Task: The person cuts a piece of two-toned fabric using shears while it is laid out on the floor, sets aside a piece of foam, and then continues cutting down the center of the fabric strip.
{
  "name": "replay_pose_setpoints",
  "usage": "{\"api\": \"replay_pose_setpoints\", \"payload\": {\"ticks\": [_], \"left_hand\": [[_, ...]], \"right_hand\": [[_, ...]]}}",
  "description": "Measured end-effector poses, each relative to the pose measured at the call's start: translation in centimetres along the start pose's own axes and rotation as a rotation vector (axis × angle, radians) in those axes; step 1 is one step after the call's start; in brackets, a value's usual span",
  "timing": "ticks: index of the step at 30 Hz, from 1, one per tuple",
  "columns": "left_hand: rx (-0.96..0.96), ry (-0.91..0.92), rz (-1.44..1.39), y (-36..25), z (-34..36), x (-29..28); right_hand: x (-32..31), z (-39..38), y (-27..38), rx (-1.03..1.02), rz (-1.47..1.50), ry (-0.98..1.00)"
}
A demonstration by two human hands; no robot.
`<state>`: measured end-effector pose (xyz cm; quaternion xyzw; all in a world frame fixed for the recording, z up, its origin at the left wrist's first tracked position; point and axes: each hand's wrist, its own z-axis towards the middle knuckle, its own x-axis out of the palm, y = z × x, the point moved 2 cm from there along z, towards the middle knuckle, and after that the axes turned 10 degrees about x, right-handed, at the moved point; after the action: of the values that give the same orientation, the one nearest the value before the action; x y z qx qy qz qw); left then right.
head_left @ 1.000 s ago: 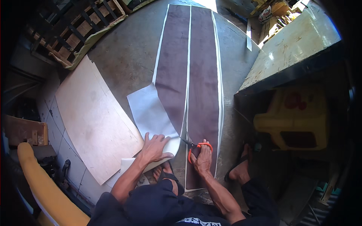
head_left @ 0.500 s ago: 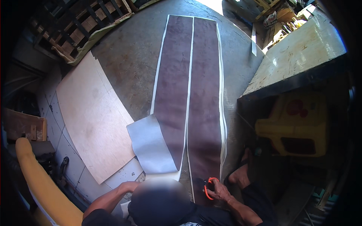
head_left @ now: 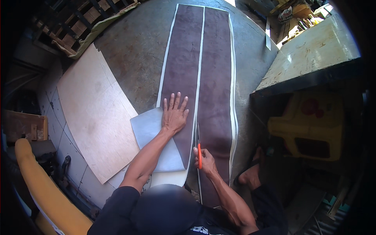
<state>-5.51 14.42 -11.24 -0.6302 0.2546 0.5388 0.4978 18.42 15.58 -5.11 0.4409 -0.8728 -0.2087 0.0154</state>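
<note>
My left hand [head_left: 174,116] lies flat with fingers spread on the left dark brown strip of material [head_left: 180,47] with pale edges. Beside its wrist, a folded-back flap [head_left: 149,141] shows a light grey underside. My right hand [head_left: 206,166] grips orange-handled scissors [head_left: 199,156], their blades pointing up along the pale dividing line beside the right brown strip [head_left: 215,74]. The strips lie lengthwise on the concrete floor; I cannot tell whether the blade tips are apart.
A pale plywood sheet [head_left: 94,117] lies at left, near a yellow padded piece [head_left: 43,180]. A wooden slatted frame [head_left: 78,23] is at upper left. A worn bench [head_left: 301,47] stands at right, above a yellow plastic object [head_left: 301,137]. My sandalled foot [head_left: 250,176] is at right.
My left hand has moved up from the folded flap to press on the left strip. The scissors now point upward between the strips, having been lower and turned sideways.
</note>
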Motion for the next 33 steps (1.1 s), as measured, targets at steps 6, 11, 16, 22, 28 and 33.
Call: {"api": "replay_pose_setpoints", "payload": {"ticks": [6,11,16,22,28,33], "left_hand": [[0.003,-0.014,0.016,0.8,-0.2,1.6],[-0.013,0.014,0.013,0.7,0.1,1.2],[-0.013,0.024,0.013,0.8,-0.1,1.1],[-0.014,0.048,-0.015,0.9,-0.2,1.2],[-0.021,0.055,-0.023,0.9,-0.1,1.2],[-0.015,0.020,0.011,1.0,-0.2,1.1]], "right_hand": [[1.1,-0.1,-1.8,0.011,0.047,-0.009],[1.8,2.1,1.3,-0.010,0.055,-0.048],[2.5,5.2,5.1,-0.089,0.137,-0.040],[3.0,5.8,5.6,-0.126,0.118,-0.092],[2.2,7.1,8.2,-0.125,0.244,0.028],[2.0,7.3,9.9,-0.126,0.144,-0.013]]}}
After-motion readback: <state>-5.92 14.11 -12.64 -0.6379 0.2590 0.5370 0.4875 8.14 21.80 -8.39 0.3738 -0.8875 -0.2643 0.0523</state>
